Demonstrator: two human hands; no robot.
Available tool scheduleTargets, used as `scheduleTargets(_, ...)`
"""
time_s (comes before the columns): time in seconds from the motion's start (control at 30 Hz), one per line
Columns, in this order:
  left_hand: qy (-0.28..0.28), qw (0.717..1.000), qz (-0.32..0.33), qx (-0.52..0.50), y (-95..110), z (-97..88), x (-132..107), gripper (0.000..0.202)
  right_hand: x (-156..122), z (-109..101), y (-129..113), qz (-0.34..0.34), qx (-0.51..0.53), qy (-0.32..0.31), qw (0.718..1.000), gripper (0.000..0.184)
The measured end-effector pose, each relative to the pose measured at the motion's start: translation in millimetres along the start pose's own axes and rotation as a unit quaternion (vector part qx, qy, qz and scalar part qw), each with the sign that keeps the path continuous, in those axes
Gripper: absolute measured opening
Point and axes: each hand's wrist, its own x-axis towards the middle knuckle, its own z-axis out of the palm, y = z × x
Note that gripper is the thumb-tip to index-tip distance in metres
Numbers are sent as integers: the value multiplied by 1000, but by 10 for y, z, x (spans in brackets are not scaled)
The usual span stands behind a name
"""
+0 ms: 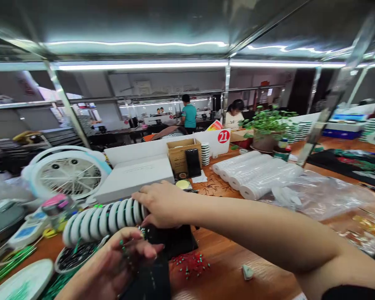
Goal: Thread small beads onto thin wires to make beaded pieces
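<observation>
My right hand (164,204) reaches across to the left. Its fingers close round the right end of a row of white spools (104,221) lying on its side, with dark green bands between the discs. Nearer to me, my left hand (121,258) is slightly blurred, palm up with fingers apart; tiny green bits stick to its skin. Beneath the row stands a white bowl (61,264) of dark and green strands. A black mat (153,275) lies under and beside my left hand. Small red and green pieces (190,264) are scattered to its right.
A white fan (70,173) and a long white box (137,177) stand behind the spools. Further right are a cardboard box (178,156), a phone (193,162), plastic-wrapped white rolls (256,175) and a potted plant (267,129). A metal post (318,125) rises at right. People work in the background.
</observation>
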Motion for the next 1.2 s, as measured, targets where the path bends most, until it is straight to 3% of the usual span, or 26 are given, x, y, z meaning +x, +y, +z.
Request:
scheduleTargets(0.2,-142,988,38,47,-15,71,-75,45,-18,38,-17,3,13,5,1000,54)
scheduleTargets(0.3,-101,995,22,-1,-100,180,-126,45,-6,63,-14,8,14,7,1000,60)
scheduleTargets(0.4,-43,995,26,-90,-198,270,-180,29,17,90,-10,20,26,3,999,64)
scheduleTargets(0.5,-28,991,5,-133,-236,294,-212,20,40,93,-14,30,34,-8,999,60)
scheduleTargets(0.7,-72,981,-29,-176,-219,265,-261,26,77,28,-34,32,51,-36,998,51)
scheduleTargets(0.93,-141,965,-1,-221,-435,215,-196,28,123,-1,-35,42,72,-70,994,48)
scheduleTargets(1.03,-107,968,-26,-224,-427,177,-158,26,185,-73,75,51,143,-130,980,49)
scheduleTargets(1.2,-47,970,-34,-237,-317,97,-61,22,342,-206,309,31,287,-291,912,49)
